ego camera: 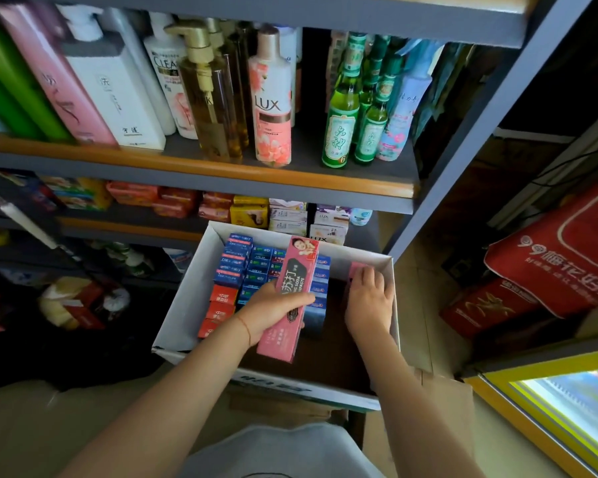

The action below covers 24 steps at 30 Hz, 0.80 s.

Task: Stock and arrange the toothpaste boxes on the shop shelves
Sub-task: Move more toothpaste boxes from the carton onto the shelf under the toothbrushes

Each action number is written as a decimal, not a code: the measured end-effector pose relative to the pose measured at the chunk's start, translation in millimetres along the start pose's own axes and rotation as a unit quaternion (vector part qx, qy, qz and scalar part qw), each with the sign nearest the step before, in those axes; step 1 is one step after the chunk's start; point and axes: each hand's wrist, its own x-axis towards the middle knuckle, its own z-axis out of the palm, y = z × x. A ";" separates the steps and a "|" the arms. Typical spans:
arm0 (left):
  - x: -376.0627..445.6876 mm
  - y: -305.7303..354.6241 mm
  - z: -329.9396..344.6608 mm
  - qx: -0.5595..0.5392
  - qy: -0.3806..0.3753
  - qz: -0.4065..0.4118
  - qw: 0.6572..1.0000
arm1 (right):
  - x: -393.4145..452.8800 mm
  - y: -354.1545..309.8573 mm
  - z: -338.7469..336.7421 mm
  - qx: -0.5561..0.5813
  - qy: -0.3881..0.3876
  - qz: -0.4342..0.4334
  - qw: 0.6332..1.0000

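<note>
Left hand is wrapped round the middle of a long pink cardboard toothpaste box, which looks light, stiff, a bit glossy and crushable, so mid-length on the flat sides seems the sensible hold. Just beside it, the right hand curls over a smaller pink box in the white cardboard carton, though I can't tell if it's actually gripping; upright blue and red toothpaste boxes are packed just past the left hand.

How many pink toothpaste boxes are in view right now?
2: one pink toothpaste box gripped in the left hand above the carton; another pink box under the right hand. More may be hidden.
</note>
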 end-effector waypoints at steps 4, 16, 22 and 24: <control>-0.3 -5.6 -7.1 -0.011 0.007 -0.001 1.000 | -5.0 -2.4 9.3 -0.039 0.041 0.026 0.998; -18.3 0.6 -42.1 -0.080 0.026 0.054 0.995 | -27.2 -62.8 -123.0 -0.012 0.018 0.067 0.998; -62.1 -2.5 -120.0 -0.178 -0.011 0.079 0.981 | -48.3 -160.9 -193.3 0.344 0.075 0.003 0.936; -82.6 -13.0 -164.4 -0.215 -0.007 0.081 0.973 | -53.6 -205.8 -198.8 0.409 0.031 -0.012 0.912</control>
